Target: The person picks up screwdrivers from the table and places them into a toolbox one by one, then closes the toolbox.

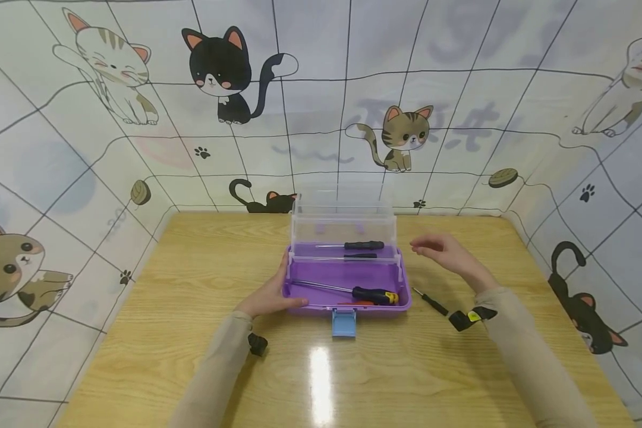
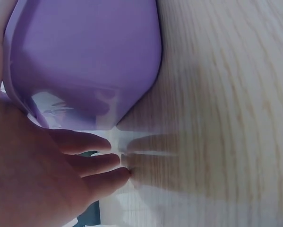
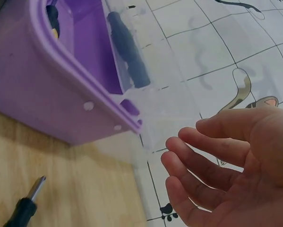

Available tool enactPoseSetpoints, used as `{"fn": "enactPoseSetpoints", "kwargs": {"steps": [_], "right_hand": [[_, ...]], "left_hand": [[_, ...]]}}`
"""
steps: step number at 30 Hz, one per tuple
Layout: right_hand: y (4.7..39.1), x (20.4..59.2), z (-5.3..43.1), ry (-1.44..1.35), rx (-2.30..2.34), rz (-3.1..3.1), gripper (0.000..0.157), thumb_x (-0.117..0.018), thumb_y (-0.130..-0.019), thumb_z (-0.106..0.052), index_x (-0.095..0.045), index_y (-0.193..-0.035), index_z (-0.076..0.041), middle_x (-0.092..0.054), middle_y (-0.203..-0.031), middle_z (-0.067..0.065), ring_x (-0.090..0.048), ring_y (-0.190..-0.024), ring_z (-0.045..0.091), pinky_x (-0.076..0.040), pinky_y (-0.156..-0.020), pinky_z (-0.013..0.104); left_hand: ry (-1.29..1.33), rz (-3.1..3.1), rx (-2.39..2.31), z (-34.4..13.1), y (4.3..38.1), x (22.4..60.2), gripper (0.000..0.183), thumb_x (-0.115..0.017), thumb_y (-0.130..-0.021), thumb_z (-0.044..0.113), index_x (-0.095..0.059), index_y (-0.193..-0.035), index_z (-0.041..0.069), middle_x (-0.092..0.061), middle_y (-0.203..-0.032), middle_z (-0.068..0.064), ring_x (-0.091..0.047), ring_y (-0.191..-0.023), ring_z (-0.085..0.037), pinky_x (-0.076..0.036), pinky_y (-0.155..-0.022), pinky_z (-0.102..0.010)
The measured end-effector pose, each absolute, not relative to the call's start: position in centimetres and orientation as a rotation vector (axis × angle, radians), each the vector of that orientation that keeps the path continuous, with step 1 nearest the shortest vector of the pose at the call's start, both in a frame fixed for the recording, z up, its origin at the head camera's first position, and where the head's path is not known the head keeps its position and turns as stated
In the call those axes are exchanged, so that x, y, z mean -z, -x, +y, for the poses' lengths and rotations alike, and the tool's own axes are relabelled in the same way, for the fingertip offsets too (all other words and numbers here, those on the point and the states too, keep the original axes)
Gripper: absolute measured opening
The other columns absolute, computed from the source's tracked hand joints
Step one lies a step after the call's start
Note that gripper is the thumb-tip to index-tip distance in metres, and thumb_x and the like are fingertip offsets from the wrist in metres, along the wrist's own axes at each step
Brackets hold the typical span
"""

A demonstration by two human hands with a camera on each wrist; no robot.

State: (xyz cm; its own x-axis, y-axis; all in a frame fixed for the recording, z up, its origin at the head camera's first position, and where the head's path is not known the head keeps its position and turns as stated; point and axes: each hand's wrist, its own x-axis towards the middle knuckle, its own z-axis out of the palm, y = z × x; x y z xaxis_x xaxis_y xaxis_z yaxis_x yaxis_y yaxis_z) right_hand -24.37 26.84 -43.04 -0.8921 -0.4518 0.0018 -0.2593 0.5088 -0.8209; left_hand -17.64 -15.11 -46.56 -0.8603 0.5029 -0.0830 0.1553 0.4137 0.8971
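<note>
A purple toolbox (image 1: 345,311) with its clear lid (image 1: 345,209) raised stands on the table. My left hand (image 1: 270,295) holds its left end, the thumb at the front rim; in the left wrist view the other fingers (image 2: 101,163) extend beside the purple wall. To the right of the lid, my right hand (image 1: 449,255) is in the air with loosely bent fingers and nothing in them. Inside the box lie a large black-and-yellow screwdriver (image 1: 374,295) and a mostly hidden red item (image 1: 355,303). Two black-handled screwdrivers, one behind (image 1: 364,245) and one nearer (image 1: 361,257), show through the lid.
A small black screwdriver (image 1: 433,303) lies on the wooden table (image 1: 203,285) right of the box, below the right hand. The blue latch (image 1: 344,324) hangs down in front. A cat-patterned cloth (image 1: 321,107) stands behind and at both sides.
</note>
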Motion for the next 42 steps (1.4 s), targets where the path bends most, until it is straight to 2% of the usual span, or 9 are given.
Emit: {"fn": "enactPoseSetpoints", "kwargs": {"steps": [1,3,10,14,21,28,37,42], "right_hand": [[24.3,43.2,27.1,0.605,1.331,2.531,0.031,-0.053,-0.099,-0.006,-0.056,-0.122,0.015,-0.06,-0.118,0.03,-0.058,-0.108,0.043,-0.047,-0.087,0.02],[23.9,43.5,27.5,0.573,1.327,2.519,0.033,-0.052,-0.099,-0.008,-0.055,-0.124,0.015,-0.061,-0.118,0.028,-0.058,-0.109,0.043,-0.046,-0.087,0.018],[22.9,44.6,28.5,0.518,1.276,2.517,0.037,-0.051,-0.101,-0.013,-0.053,-0.128,0.012,-0.061,-0.12,0.026,-0.059,-0.108,0.037,-0.048,-0.092,0.035],[22.5,45.4,28.9,0.474,1.269,2.508,0.038,-0.052,-0.101,-0.014,-0.053,-0.129,0.011,-0.062,-0.119,0.025,-0.059,-0.108,0.034,-0.048,-0.091,0.034],[21.7,46.6,29.3,0.488,1.305,2.481,0.035,-0.052,-0.1,-0.009,-0.053,-0.126,0.014,-0.061,-0.115,0.029,-0.06,-0.105,0.036,-0.05,-0.084,0.022],[20.8,47.2,29.5,0.466,1.283,2.465,0.036,-0.053,-0.099,-0.009,-0.052,-0.125,0.016,-0.062,-0.115,0.029,-0.06,-0.106,0.039,-0.051,-0.087,0.03],[20.2,48.5,30.2,0.446,1.237,2.499,0.035,-0.053,-0.099,-0.011,-0.055,-0.123,0.015,-0.064,-0.112,0.025,-0.062,-0.103,0.035,-0.051,-0.082,0.026],[19.9,49.0,30.4,0.447,1.176,2.552,0.034,-0.054,-0.099,-0.013,-0.057,-0.122,0.013,-0.065,-0.112,0.022,-0.062,-0.102,0.034,-0.052,-0.084,0.034]], "left_hand": [[-0.567,2.334,-1.421,-15.1,17.7,46.6,0.121,-0.078,-0.081,0.016,0.022,-0.15,0.007,0.01,-0.156,-0.024,-0.004,-0.143,-0.04,-0.01,-0.113,-0.055],[-0.563,2.342,-1.404,-15.2,17.9,46.8,0.121,-0.078,-0.081,0.016,0.023,-0.15,0.008,0.011,-0.156,-0.024,-0.005,-0.142,-0.041,-0.011,-0.113,-0.054],[-0.541,2.386,-1.378,-15.7,19.0,49.8,0.125,-0.079,-0.081,0.022,0.025,-0.15,0.022,0.011,-0.158,-0.017,-0.007,-0.143,-0.038,-0.012,-0.113,-0.054],[-0.527,2.388,-1.375,-15.8,19.1,50.1,0.127,-0.081,-0.079,0.028,0.024,-0.15,0.027,0.009,-0.159,-0.016,-0.009,-0.143,-0.036,-0.014,-0.113,-0.052],[-0.509,2.39,-1.343,-15.8,19.0,49.8,0.128,-0.08,-0.078,0.037,0.023,-0.151,0.023,0.009,-0.159,-0.016,-0.01,-0.143,-0.037,-0.014,-0.113,-0.051],[-0.486,2.374,-1.328,-15.8,18.9,49.7,0.127,-0.08,-0.078,0.04,0.025,-0.15,0.026,0.012,-0.158,-0.014,-0.008,-0.143,-0.036,-0.014,-0.114,-0.051],[-0.461,2.368,-1.324,-15.7,18.8,49.6,0.127,-0.079,-0.079,0.039,0.025,-0.15,0.027,0.011,-0.159,-0.014,-0.009,-0.143,-0.036,-0.014,-0.114,-0.05],[-0.464,2.361,-1.328,-15.7,18.8,49.6,0.126,-0.079,-0.079,0.038,0.025,-0.15,0.027,0.012,-0.159,-0.013,-0.007,-0.143,-0.035,-0.013,-0.114,-0.05]]}}
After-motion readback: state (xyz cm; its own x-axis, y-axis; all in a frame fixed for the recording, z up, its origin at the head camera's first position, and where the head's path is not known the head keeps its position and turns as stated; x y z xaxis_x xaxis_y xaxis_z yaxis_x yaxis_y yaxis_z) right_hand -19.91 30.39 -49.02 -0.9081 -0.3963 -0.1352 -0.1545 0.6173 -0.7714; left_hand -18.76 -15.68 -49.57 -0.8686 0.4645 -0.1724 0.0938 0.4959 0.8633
